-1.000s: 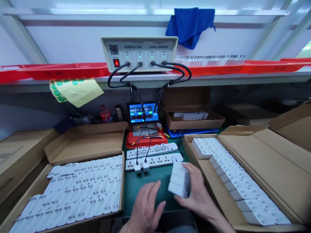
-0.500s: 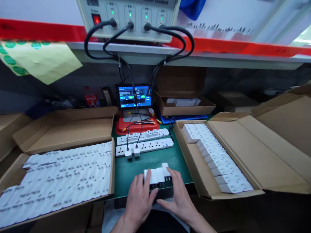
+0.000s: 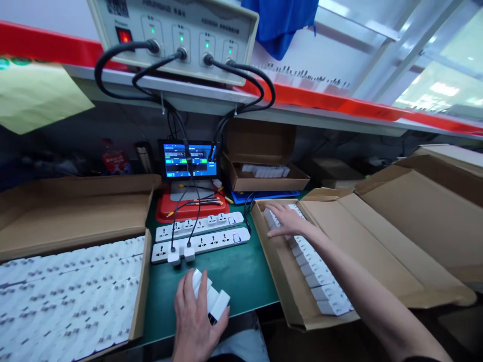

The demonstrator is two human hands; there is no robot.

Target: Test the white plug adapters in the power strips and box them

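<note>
My left hand point(image 3: 198, 314) is closed around several white power adapters point(image 3: 219, 305), lined up side by side just above the green mat at its front edge. Dark prongs show faintly below them. Out to the right, my right hand point(image 3: 286, 221) reaches into the far left corner of an open cardboard box point(image 3: 271, 269). Its fingers and thumb are round a white adapter point(image 3: 270, 219) there; the palm hides part of it. Rows of white adapters point(image 3: 307, 259) with prongs up stand in this box.
At left, another cardboard box point(image 3: 140, 286) holds many white adapters. Two white power strips point(image 3: 221, 240) lie mid-mat, with two adapters plugged in and thin cables attached. Behind are a lit screen point(image 3: 188, 161), a red tray point(image 3: 164, 208) and a smaller box point(image 3: 260, 183). A tester point(image 3: 169, 35) sits on the shelf.
My right hand has left the adapters in front of me and moved into the right-hand box. My left hand has closed round the remaining row and tilted it. The view has turned right.
</note>
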